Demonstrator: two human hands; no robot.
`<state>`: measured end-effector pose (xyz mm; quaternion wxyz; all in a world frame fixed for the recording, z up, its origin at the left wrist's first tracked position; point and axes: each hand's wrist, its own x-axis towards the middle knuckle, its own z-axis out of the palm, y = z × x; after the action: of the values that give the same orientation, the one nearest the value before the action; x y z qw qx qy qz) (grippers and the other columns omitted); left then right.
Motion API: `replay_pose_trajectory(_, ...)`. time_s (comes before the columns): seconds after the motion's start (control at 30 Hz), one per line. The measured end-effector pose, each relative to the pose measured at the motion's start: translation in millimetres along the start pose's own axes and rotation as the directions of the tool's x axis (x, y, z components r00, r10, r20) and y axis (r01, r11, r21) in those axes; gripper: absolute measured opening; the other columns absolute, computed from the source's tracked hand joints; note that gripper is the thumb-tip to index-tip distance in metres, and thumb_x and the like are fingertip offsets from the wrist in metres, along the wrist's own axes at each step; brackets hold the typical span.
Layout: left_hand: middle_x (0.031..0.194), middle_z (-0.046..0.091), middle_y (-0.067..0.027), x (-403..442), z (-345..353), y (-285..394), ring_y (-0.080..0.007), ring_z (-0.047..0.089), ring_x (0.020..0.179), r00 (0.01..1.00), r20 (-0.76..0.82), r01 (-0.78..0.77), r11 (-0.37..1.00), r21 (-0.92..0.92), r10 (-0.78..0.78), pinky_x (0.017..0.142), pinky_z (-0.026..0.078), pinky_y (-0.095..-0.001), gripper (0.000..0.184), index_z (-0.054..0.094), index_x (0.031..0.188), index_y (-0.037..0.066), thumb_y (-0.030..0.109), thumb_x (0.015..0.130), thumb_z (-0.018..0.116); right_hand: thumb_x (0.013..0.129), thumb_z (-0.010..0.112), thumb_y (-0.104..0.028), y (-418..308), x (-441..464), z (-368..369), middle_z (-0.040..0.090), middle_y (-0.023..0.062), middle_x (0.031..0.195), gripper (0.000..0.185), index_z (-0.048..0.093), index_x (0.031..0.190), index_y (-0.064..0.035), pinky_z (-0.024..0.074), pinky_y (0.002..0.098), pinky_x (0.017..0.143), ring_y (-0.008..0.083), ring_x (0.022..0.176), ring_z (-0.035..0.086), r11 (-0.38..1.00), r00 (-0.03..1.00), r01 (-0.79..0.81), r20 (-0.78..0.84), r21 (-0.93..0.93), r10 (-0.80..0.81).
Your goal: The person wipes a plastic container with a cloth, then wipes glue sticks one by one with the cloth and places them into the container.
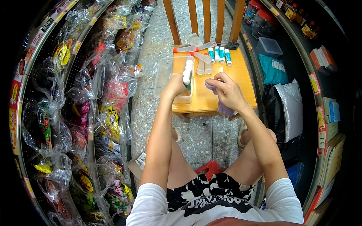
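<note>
My left hand point(174, 86) is closed at the near end of a clear plastic box point(184, 100), its fingers round a green-and-white glue stick point(186, 83). More white-capped glue sticks point(188, 64) stand in a row inside the box. A crumpled purple cloth point(226, 109) is pinched in my right hand point(229, 91), over the front of the yellow wooden chair seat point(205, 106). Beyond my hands, several teal-and-white glue sticks point(222, 55) lie side by side. Near them are translucent tubes with red ends point(186, 49) and some clear tubes point(204, 68).
The chair's slatted back point(193, 19) rises at the far side, with black slender items point(230, 45) before it. Shelves of plastic-wrapped packets point(113, 90) line the left. On the right shelves point(315, 83) are bags, jars and boxes. A red stool point(209, 168) shows beneath me.
</note>
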<state>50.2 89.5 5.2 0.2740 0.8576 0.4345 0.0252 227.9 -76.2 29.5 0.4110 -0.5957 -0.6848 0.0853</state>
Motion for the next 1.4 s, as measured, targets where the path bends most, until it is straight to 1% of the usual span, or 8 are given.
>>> replay_pose_trajectory(0.47,0.095,0.07,-0.0194,-3.0,-3.0,-1.0,-0.0346,0.067,0.09,0.999,-0.011,0.037,0.997,-0.063,-0.038,0.079,0.051,-0.039,0.044,0.066,0.101,0.001,0.005,0.059,0.079,0.073,0.061,0.006,3.7,-3.5,-1.5,0.058,0.0105,0.096,0.035,0.067,0.104,-0.009,0.0519,0.0369,0.073,0.0291,0.086,0.062,1.0,1.0,-0.018,0.01,-0.009,0.018)
replay_pose_trajectory(0.67,0.096,0.069,-0.0221,-0.7,-1.7,-10.2,-0.0365,0.066,0.091,0.997,-0.078,0.007,0.999,-0.043,-0.01,0.08,0.052,-0.04,0.035,0.063,0.105,-0.001,0.0,0.07,0.063,0.075,0.061,0.005,2.8,-3.5,-5.4,0.058,0.0104,0.095,0.033,0.067,0.104,-0.0094,0.0519,0.037,0.072,0.029,0.086,0.062,1.0,1.0,-0.01,-0.01,-0.024,0.009)
replay_pose_trajectory(0.77,0.096,0.065,-0.0274,-13.9,-11.3,3.0,-0.045,0.061,0.096,0.973,-0.227,0.028,0.997,-0.07,-0.043,0.081,0.05,-0.0452,0.034,0.061,0.107,-0.006,-0.004,0.073,0.056,0.075,0.06,0.004,5.5,-4.3,-9.7,0.058,0.0103,0.094,0.032,0.067,0.103,-0.0091,0.0519,0.0372,0.071,0.0293,0.084,0.063,0.999,0.999,-0.031,-0.028,-0.044,0.03)
replay_pose_trajectory(0.87,0.106,0.065,-0.0252,-35.3,-27.7,31.6,-0.041,0.063,0.097,0.902,-0.431,-0.057,0.993,-0.1,0.009,0.087,0.049,-0.0427,0.046,0.057,0.119,-0.004,-0.007,0.075,0.047,0.076,0.06,0.004,5.9,-5.5,-18.0,0.059,0.0103,0.093,0.029,0.068,0.101,-0.0085,0.0518,0.0375,0.07,0.0299,0.082,0.063,0.996,0.996,-0.051,-0.083,-0.075,0.045)
replay_pose_trajectory(0.97,0.113,0.062,-0.0251,-25.9,-22.2,33.5,-0.04,0.06,0.105,0.686,-0.709,-0.24,0.971,-0.007,0.165,0.093,0.047,-0.0419,0.045,0.058,0.119,-0.002,-0.01,0.077,0.045,0.078,0.059,0.003,9.7,-9.3,-27.9,0.059,0.0104,0.092,0.026,0.068,0.1,-0.0083,0.0517,0.0381,0.07,0.0303,0.081,0.063,0.991,0.985,-0.066,-0.164,-0.115,0.047)
replay_pose_trajectory(1.1,0.118,0.059,-0.0218,-31.5,-19.4,79.9,-0.0371,0.056,0.113,0.524,-0.792,-0.433,0.899,0.068,0.312,0.098,0.043,-0.0421,0.037,0.059,0.114,-0.003,-0.01,0.079,0.048,0.08,0.059,0.001,20.7,-19.0,-39.4,0.059,0.0108,0.092,0.024,0.069,0.099,-0.009,0.0515,0.0391,0.07,0.0307,0.082,0.063,0.974,0.963,-0.173,-0.233,-0.144,0.137)
replay_pose_trajectory(1.23,0.119,0.056,-0.0219,-18.1,17.8,121.8,-0.0385,0.053,0.113,0.545,-0.719,-0.565,0.822,0.064,0.431,0.098,0.041,-0.0446,0.032,0.058,0.115,-0.002,-0.007,0.084,0.05,0.079,0.056,0.002,31.8,-30.9,-52.7,0.06,0.0105,0.096,0.03,0.07,0.103,-0.0094,0.0517,0.0386,0.074,0.0303,0.084,0.064,0.943,0.936,-0.281,-0.267,-0.177,0.229)
replay_pose_trajectory(1.4,0.116,0.056,-0.0249,38.4,88.2,139.4,-0.0396,0.053,0.108,0.787,-0.501,-0.468,0.878,-0.104,0.36,0.095,0.042,-0.046,0.032,0.058,0.115,-0.004,0.003,0.084,0.059,0.079,0.056,-0.001,45.9,-44.3,-62.9,0.061,0.0118,0.097,0.027,0.071,0.1,-0.0096,0.0514,0.0405,0.076,0.0317,0.087,0.064,0.89,0.891,-0.429,-0.236,-0.153,0.389)
